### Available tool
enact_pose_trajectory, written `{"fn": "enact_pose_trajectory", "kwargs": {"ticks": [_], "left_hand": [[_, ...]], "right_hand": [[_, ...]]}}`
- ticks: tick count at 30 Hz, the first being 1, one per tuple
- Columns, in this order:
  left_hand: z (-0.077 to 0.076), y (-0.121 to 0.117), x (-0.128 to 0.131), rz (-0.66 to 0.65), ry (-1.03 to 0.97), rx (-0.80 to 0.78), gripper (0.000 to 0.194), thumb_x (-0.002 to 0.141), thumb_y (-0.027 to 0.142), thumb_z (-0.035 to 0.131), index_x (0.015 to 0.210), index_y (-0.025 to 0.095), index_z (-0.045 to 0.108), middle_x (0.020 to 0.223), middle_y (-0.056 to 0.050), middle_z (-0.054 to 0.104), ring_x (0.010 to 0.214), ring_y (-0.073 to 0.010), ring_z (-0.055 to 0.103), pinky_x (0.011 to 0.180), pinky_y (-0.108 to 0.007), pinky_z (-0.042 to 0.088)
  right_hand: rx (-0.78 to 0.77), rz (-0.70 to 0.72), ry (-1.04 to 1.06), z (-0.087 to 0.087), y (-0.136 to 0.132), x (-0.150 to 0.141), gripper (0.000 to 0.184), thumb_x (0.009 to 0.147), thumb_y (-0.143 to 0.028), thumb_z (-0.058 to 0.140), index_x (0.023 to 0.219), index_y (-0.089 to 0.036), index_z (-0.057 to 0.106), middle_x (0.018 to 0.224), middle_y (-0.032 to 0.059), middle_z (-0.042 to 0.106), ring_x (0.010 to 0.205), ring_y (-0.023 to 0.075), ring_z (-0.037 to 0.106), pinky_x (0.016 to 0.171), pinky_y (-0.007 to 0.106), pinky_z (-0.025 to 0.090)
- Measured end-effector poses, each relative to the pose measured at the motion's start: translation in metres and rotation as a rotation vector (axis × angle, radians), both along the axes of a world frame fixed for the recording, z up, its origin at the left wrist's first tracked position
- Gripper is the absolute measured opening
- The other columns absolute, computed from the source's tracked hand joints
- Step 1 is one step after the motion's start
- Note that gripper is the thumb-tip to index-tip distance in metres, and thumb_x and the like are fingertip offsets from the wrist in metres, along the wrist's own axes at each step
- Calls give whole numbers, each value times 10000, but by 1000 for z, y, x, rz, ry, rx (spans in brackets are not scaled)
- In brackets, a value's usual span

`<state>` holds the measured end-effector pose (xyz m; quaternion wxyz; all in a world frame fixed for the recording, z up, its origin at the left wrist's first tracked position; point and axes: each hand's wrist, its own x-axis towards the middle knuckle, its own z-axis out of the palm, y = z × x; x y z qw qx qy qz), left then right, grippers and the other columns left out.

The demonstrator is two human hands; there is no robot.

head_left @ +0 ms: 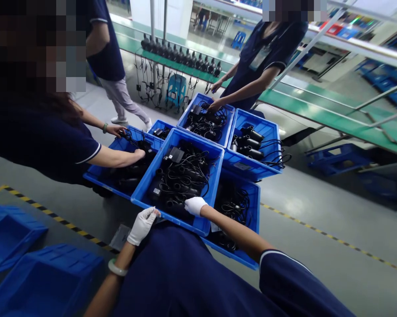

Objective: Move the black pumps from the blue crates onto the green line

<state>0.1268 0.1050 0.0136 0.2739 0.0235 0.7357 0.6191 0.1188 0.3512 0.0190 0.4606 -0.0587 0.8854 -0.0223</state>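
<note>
Gloves, thin and white, covered both of the person's hands. At far left, two blue crates point(42, 275) sat on the floor, cut off by the frame, beside yellow-and-black hazard tape point(53, 219) and a flat grey sheet point(120, 236) too dim to make out. A co-worker's bare hand point(139, 153) lay on dark items in a blue crate point(95, 177), most of them lost in shadow. The person's left hand point(142, 226) was bunched, its fingers together at the near rim of the middle crate point(152, 169); whether it pinched that rim could not be told. The right hand point(195, 205) lay flat just inside the rim, on black power adapters point(175, 155) and coiled cables point(185, 176). Small pale labels point(157, 191) were too small to read. Another co-worker's bare hand point(216, 104) touched the far crate point(188, 110). A lower crate point(251, 207) sat half hidden under the middle one; rightmost, a crate point(256, 115) held black cylinders point(249, 143).
</note>
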Motion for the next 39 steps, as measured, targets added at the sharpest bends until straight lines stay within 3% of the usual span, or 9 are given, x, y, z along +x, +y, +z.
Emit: {"fn": "enact_pose_trajectory", "kwargs": {"ticks": [5, 13, 19, 28, 35, 39], "left_hand": [[5, 2, 2, 19, 7, 21, 337, 827, 429, 477, 684, 152, 606, 690, -40, 618, 685, -152, 571, 654, -240, 487], [7, 3, 1, 23, 12, 19, 332, 820, 423, 482, 668, 153, 602, 681, -37, 616, 672, -149, 569, 649, -238, 491], [8, 3, 1, 23, 5, 27, 341, 820, 433, 474, 663, 153, 592, 673, -37, 609, 673, -150, 568, 654, -241, 491], [10, 4, 0, 22, -3, 21, 350, 819, 449, 468, 663, 158, 587, 684, -42, 611, 685, -153, 569, 657, -242, 495], [10, 4, 2, 32, 4, 35, 336, 820, 434, 472, 676, 157, 596, 680, -38, 610, 680, -150, 568, 649, -241, 495], [12, 5, 1, 44, 4, 44, 334, 820, 427, 478, 668, 152, 592, 676, -41, 610, 672, -149, 567, 643, -240, 495]], "right_hand": [[16, -24, 2, 8, 9, -3, 367, 915, -368, 347, 1056, -205, 644, 1053, 100, 656, 952, 240, 620, 770, 306, 453], [22, -45, -38, 5, 5, 3, 335, 897, -318, 408, 1009, -142, 669, 999, 142, 664, 967, 270, 612, 790, 322, 447], [20, -84, -1, 9, 11, -3, 411, 946, -374, 276, 1085, -212, 628, 1056, 88, 654, 954, 207, 617, 769, 279, 444], [38, -48, 3, 0, -7, 3, 323, 884, -294, 409, 1019, -116, 641, 996, 168, 656, 957, 303, 614, 787, 362, 441], [49, -110, 38, 6, 8, -4, 403, 941, -367, 275, 1095, -202, 609, 1046, 94, 658, 963, 215, 617, 762, 282, 444], [52, -130, 0, 5, 8, -5, 390, 933, -356, 305, 1083, -193, 625, 1050, 103, 656, 984, 228, 608, 779, 289, 438]]}}
